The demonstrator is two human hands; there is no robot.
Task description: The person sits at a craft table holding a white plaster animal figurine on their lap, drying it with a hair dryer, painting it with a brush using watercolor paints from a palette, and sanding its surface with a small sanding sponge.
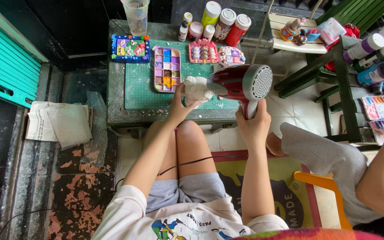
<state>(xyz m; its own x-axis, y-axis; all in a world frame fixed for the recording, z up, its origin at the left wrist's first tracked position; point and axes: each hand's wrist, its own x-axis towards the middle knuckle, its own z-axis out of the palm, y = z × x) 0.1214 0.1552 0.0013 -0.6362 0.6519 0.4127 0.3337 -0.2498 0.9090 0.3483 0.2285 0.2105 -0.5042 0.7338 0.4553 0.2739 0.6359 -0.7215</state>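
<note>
Nearest the camera, the right hand (254, 122) is wrapped tight around the pale handle of a glossy red hair dryer with a round grey perforated back grille (241, 82), holding it level just above the near edge of the green gridded cutting mat (143, 91). Its nozzle points at a small white, unpainted clay figurine with lumpy rounded limbs (197, 90), which the left hand (179, 106) pinches from below, fingers curled around its base, also over the mat's near edge. To dry it well, it seems wise to keep the nozzle slightly off the surface, turn the figurine slowly, and mind the black cord (187, 162) trailing over the knees. The figurine looks matte, chalky and plain. Beyond it, on the mat, lies a rectangular paint palette with purple, blue and orange wells (167, 69); farther back on the table (116, 111), past the mat, stand painted figurines and paint bottles (225, 20).
</note>
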